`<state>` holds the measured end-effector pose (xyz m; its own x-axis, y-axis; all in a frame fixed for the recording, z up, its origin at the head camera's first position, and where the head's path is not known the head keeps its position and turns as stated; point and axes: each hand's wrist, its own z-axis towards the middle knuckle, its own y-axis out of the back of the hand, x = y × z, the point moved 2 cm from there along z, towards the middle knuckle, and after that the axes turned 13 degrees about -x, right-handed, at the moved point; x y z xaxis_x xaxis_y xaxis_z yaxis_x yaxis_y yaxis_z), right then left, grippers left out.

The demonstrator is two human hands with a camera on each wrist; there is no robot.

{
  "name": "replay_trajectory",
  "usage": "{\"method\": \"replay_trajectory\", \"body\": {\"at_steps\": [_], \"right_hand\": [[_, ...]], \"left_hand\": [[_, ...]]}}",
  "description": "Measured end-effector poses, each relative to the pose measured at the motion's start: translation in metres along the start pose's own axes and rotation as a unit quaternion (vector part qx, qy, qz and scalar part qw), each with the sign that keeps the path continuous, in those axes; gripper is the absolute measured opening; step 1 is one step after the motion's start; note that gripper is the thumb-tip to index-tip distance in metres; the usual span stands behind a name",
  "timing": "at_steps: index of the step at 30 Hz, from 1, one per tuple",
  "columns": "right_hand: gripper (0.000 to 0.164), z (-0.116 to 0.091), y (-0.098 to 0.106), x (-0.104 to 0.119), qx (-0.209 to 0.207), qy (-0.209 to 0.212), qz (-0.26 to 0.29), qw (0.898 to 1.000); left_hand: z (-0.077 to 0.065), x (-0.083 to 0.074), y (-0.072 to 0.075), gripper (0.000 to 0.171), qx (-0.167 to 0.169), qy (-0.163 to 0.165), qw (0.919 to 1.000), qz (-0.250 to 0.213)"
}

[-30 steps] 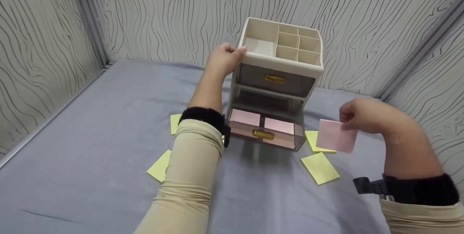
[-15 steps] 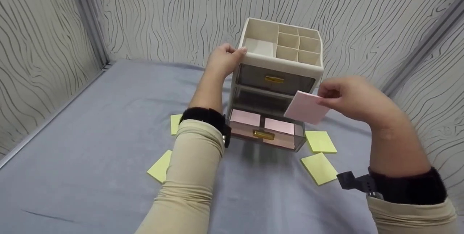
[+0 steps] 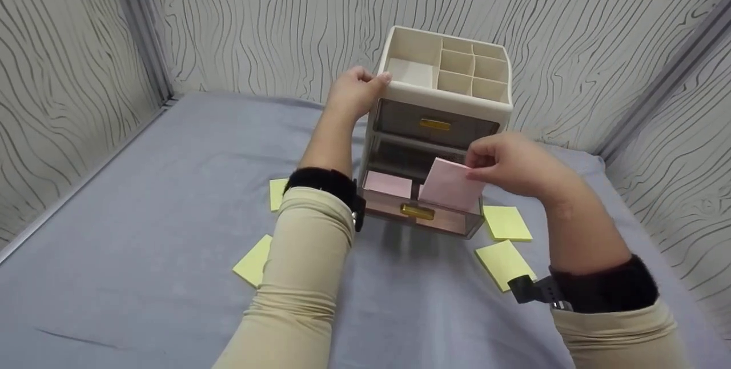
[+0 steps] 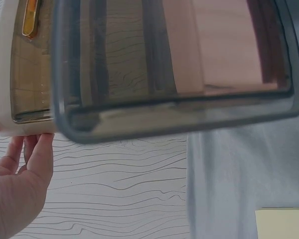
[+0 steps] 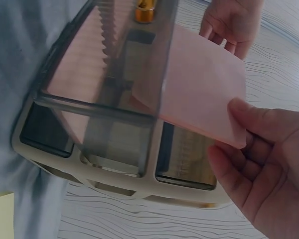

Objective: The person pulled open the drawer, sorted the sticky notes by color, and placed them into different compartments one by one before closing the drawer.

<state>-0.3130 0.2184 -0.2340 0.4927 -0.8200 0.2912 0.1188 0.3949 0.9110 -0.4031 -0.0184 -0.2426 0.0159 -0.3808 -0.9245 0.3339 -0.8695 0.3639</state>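
The right hand (image 3: 511,164) pinches a pink pad (image 3: 451,183) between thumb and fingers, tilted, its lower edge behind the clear front of the pulled-out drawer (image 3: 473,224). The left hand (image 3: 355,95) grips the cabinet (image 3: 451,100) at its top left edge. Another pink pad (image 3: 388,184) lies in the drawer. Yellow pads (image 3: 507,223) flank the cabinet; the left sleeve (image 3: 297,249) partly hides one.

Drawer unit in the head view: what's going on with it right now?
A person's left grip holds the drawer unit near its top left edge. The right grip pinches a pink pad, its lower part behind the front of the open lower drawer, on the right side. Another pink pad lies in the left side. The upper drawer is shut. Yellow pads lie on the cloth to both sides.
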Motion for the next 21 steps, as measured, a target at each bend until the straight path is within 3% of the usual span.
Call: {"method": "replay_trajectory", "body": {"at_steps": [10,16,21], "right_hand": [[0.012,0.006,-0.022,-0.007,0.084,-0.003,-0.016,0.996],[0.012,0.01,-0.027,-0.011,0.095,0.005,-0.041,0.995],[0.012,0.014,-0.029,-0.008,0.076,0.016,-0.074,0.994]], "left_hand": [[0.0,0.001,0.0,0.034,0.005,0.002,0.9999,-0.012],[0.0,0.001,0.001,0.034,0.005,-0.007,0.9999,-0.009],[0.0,0.001,0.002,0.036,0.008,-0.013,0.9999,0.002]]}}
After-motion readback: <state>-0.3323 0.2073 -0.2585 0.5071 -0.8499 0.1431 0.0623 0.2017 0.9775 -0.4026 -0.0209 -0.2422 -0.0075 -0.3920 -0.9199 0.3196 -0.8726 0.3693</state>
